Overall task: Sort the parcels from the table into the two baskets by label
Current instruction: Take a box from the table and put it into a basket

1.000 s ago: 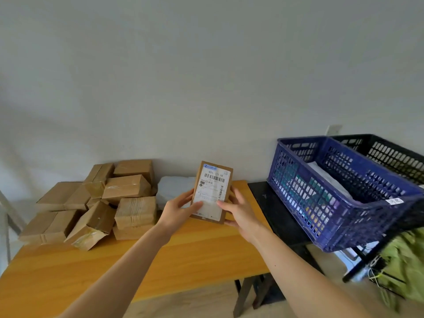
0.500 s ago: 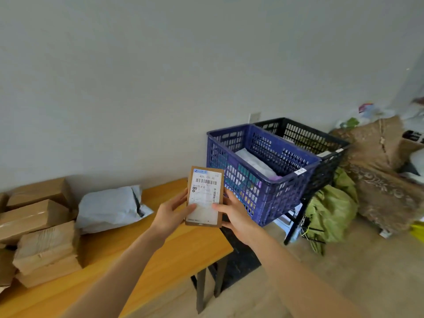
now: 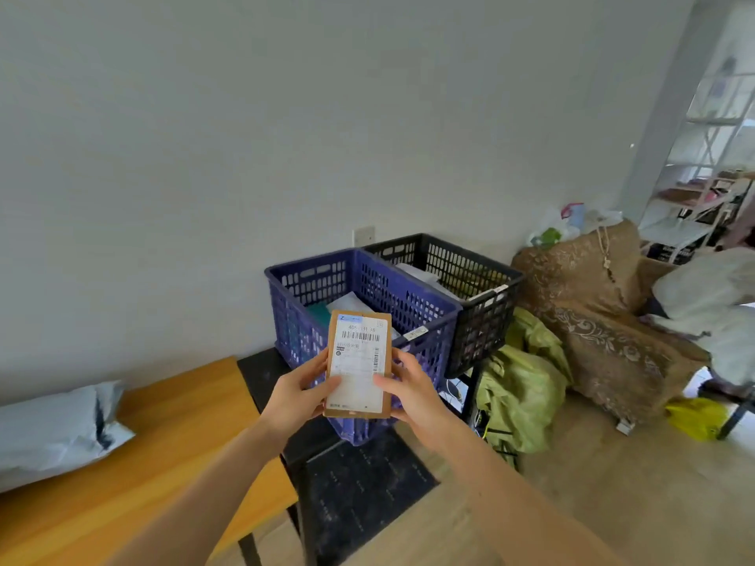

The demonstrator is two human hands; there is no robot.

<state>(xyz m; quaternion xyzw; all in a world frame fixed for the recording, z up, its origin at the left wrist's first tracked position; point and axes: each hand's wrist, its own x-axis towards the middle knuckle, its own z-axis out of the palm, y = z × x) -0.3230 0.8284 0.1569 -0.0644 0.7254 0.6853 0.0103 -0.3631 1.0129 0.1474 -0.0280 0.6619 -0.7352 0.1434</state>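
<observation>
I hold a small flat cardboard parcel (image 3: 358,363) upright, its white barcode label facing me. My left hand (image 3: 300,392) grips its left edge and my right hand (image 3: 410,392) grips its right edge. The parcel hangs in front of the near wall of the blue basket (image 3: 310,279), which holds pale and green packages. Touching it on the right is the black basket (image 3: 486,308), with white parcels inside. A grey plastic mailer (image 3: 53,426) lies on the orange table (image 3: 163,455) at the left.
Both baskets stand on a low black stand (image 3: 261,369) beside the table's right end. Green bags (image 3: 523,386) lie on the floor under the black basket. A brown patterned covered seat (image 3: 596,316) and a white shelf (image 3: 694,206) fill the right side.
The view has swung right: the stack of cardboard boxes has left the frame and the baskets are now centred. The parcel, still held in both hands, is now in front of the blue basket.
</observation>
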